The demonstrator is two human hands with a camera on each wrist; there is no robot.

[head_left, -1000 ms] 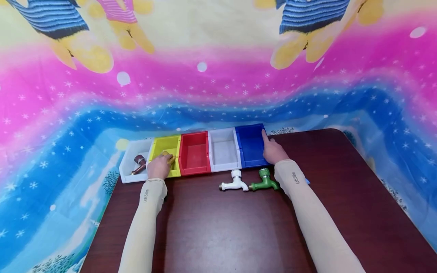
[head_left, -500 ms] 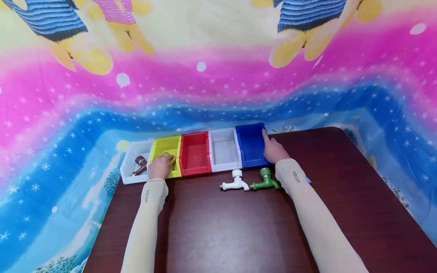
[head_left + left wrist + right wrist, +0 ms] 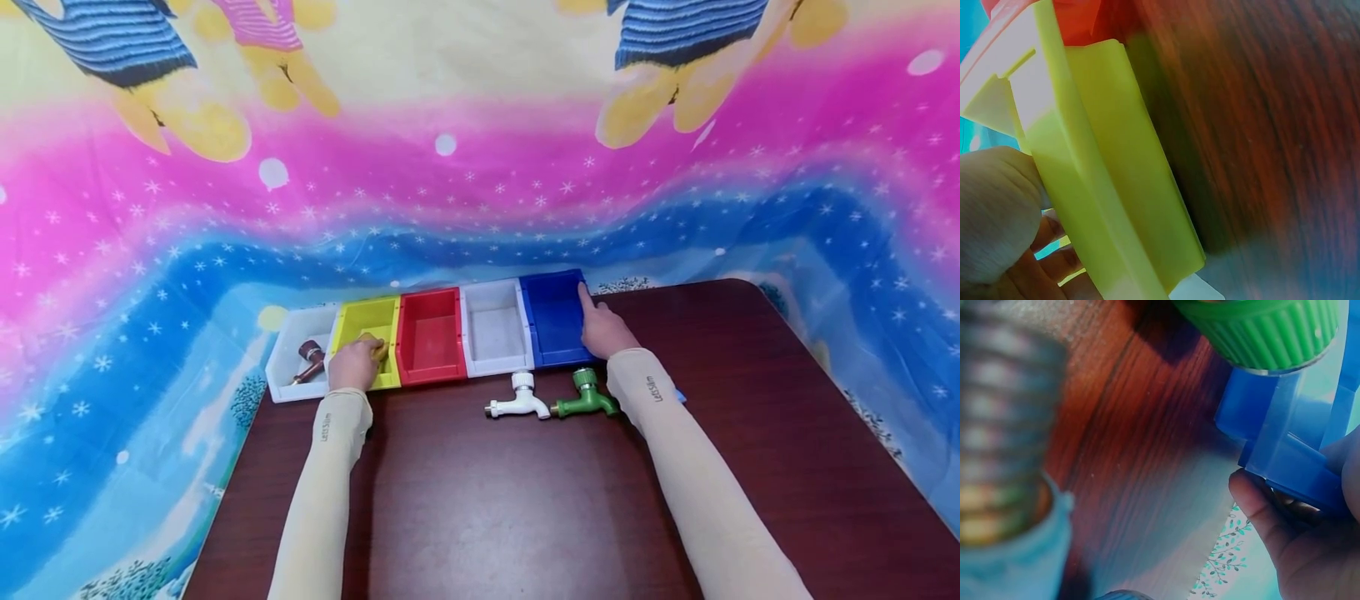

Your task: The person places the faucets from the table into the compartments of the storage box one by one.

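In the head view my left hand (image 3: 354, 365) reaches into the yellow bin (image 3: 367, 312), its fingers curled around a yellow tap (image 3: 381, 351) that is partly hidden. The left wrist view shows those fingers (image 3: 1060, 265) behind the bin's front wall. My right hand (image 3: 606, 331) grips the right side wall of the blue bin (image 3: 553, 321), fingertips at the outer face in the right wrist view. A white tap (image 3: 517, 406) and a green tap (image 3: 585, 404) lie on the table before the bins. A light-blue piece (image 3: 680, 396) peeks out beside the right sleeve.
Five colours aside, the bins form one row: a white bin (image 3: 281, 362) holding a brown tap (image 3: 310, 362) at left, then yellow, a red bin (image 3: 432, 329), another white bin (image 3: 497, 329), and blue. A patterned cloth (image 3: 450, 200) stands behind the dark wood table (image 3: 480, 500).
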